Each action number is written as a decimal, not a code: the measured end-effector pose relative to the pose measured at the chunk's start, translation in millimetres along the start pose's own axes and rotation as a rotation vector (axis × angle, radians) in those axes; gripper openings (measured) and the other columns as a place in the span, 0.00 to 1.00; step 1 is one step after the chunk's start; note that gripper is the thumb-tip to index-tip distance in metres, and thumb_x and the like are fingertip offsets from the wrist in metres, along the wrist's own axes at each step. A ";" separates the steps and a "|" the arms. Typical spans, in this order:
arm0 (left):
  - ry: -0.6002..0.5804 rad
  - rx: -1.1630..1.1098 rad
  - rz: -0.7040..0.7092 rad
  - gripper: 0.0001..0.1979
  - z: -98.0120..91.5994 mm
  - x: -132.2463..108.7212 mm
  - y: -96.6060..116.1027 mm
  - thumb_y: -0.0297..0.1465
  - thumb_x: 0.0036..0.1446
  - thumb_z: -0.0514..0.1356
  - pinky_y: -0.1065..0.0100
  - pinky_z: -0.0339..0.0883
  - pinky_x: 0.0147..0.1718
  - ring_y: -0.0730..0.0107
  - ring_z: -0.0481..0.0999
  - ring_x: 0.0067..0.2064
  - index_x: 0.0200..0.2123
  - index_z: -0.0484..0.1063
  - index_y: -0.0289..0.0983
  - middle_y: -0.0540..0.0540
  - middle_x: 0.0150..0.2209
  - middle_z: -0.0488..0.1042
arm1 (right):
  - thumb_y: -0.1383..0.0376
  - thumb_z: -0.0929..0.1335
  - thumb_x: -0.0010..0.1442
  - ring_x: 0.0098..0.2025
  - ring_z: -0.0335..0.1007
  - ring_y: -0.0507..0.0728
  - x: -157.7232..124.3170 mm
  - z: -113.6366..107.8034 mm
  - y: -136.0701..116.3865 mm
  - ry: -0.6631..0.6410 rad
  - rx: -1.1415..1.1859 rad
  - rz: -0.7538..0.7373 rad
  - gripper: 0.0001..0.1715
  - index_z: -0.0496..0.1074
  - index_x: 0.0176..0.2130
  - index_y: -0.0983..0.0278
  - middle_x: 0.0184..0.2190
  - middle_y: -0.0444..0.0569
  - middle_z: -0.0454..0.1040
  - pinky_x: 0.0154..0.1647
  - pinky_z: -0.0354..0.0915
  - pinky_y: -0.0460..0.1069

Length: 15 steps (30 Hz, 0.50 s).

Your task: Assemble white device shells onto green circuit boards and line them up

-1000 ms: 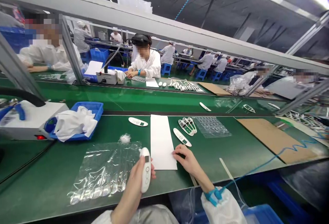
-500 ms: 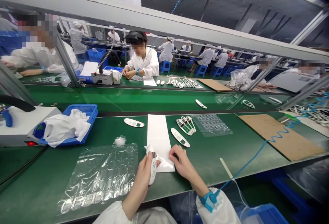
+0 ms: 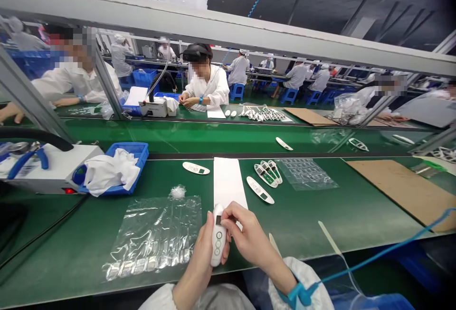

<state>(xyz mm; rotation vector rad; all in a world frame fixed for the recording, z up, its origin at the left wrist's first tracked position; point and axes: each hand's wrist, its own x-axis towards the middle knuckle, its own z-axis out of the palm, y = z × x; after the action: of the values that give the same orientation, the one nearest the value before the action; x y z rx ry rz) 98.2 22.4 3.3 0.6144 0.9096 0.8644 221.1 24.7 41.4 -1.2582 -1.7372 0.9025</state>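
The white handset [image 3: 218, 242] is in the lower middle of the frame, just above the near edge of the green table [image 3: 320, 215]. It is a long, smooth plastic body with rounded ends, three round buttons in a row and a small dark window near the top. Your left hand [image 3: 201, 255] is closed around its lower part and holds it upright. Your right hand [image 3: 251, 241] has the thumb and fingertips [image 3: 228, 216] pressed together on its upper end, beside the dark window.

To the left of your hands a clear, wrinkled plastic sheet [image 3: 153, 234] lies flat and shiny, with a small crumpled ball of film [image 3: 177, 191] at its far edge. Directly behind the handset a narrow strip of white paper [image 3: 228, 179] lies flat. To the right of the strip there is one flat white oval cover [image 3: 260, 190], then a small fan of similar covers [image 3: 269, 173], then a clear moulded tray [image 3: 306, 173]. A brown cardboard sheet [image 3: 402, 191] lies at the right.

At the middle left, a blue plastic bin [image 3: 137, 149] holds a soft, folded white cloth [image 3: 110, 171], and it stands just beside a white boxy machine [image 3: 50, 167].
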 end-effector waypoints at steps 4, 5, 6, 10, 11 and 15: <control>-0.008 -0.018 0.009 0.32 -3.5 -3.4 1.0 0.58 0.55 0.52 0.75 0.51 0.14 0.76 0.59 0.14 0.22 0.68 0.33 0.49 0.12 0.62 | 0.72 0.61 0.63 0.31 0.65 0.51 2.2 2.3 2.0 -0.001 -0.042 -0.004 0.09 0.64 0.32 0.62 0.30 0.42 0.65 0.34 0.60 0.46; -0.012 -0.018 0.013 0.32 -3.9 -3.9 0.9 0.58 0.55 0.52 0.75 0.51 0.14 0.76 0.59 0.14 0.22 0.68 0.33 0.49 0.13 0.62 | 0.72 0.61 0.63 0.31 0.65 0.51 2.1 2.7 2.5 -0.001 -0.038 0.000 0.08 0.64 0.32 0.62 0.30 0.42 0.65 0.34 0.60 0.46; -0.020 -0.020 0.017 0.32 -4.2 -4.2 0.7 0.58 0.55 0.52 0.75 0.51 0.14 0.76 0.59 0.14 0.23 0.68 0.33 0.49 0.13 0.63 | 0.72 0.61 0.63 0.31 0.65 0.51 2.0 3.1 2.8 0.000 -0.030 0.005 0.08 0.64 0.32 0.62 0.30 0.42 0.65 0.33 0.60 0.46; -0.043 -0.029 0.026 0.31 -4.9 -4.0 -1.4 0.57 0.57 0.51 0.75 0.51 0.15 0.76 0.59 0.15 0.25 0.69 0.33 0.49 0.14 0.63 | 0.70 0.61 0.64 0.28 0.64 0.50 1.7 4.6 4.6 0.007 0.002 0.031 0.08 0.65 0.32 0.62 0.29 0.42 0.66 0.31 0.61 0.46; -0.043 -0.031 0.023 0.31 -4.9 -3.9 -1.7 0.57 0.57 0.51 0.75 0.51 0.15 0.76 0.59 0.15 0.25 0.69 0.33 0.49 0.14 0.63 | 0.70 0.62 0.64 0.27 0.65 0.50 1.7 4.9 5.2 0.009 0.004 0.035 0.08 0.65 0.32 0.62 0.29 0.42 0.66 0.31 0.61 0.46; -0.039 -0.019 0.002 0.32 -4.0 -4.2 -1.0 0.58 0.56 0.52 0.75 0.51 0.15 0.76 0.59 0.16 0.24 0.68 0.33 0.49 0.14 0.63 | 0.67 0.62 0.64 0.25 0.65 0.50 2.3 5.7 7.9 0.014 0.033 0.046 0.08 0.65 0.32 0.61 0.27 0.42 0.66 0.29 0.62 0.47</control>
<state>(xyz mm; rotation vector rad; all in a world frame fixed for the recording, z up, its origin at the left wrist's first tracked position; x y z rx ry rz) 93.8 18.8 2.3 0.6137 0.8648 0.8598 218.7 28.4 32.4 -1.2851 -1.6822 0.9428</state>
